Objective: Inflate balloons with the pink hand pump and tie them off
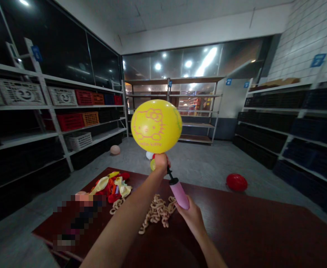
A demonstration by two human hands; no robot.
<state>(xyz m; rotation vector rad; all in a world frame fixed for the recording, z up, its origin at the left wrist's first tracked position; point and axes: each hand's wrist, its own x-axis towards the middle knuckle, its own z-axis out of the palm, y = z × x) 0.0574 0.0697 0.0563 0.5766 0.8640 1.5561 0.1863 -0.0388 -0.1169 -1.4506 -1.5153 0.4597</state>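
Observation:
A yellow balloon (156, 125) with a pink cartoon print is inflated and held up at the centre of the view. My left hand (161, 162) is closed round its neck, pinching it onto the black nozzle of a pink hand pump (178, 192). My right hand (191, 215) grips the lower end of the pump. Both arms reach out over a dark red-brown table (250, 227).
Uninflated red and yellow balloons (111, 185) and a heap of beige clips (156, 213) lie on the table. A red balloon (236, 182) and a pale balloon (114, 149) rest on the grey floor. Shelving with crates (76, 121) lines both walls.

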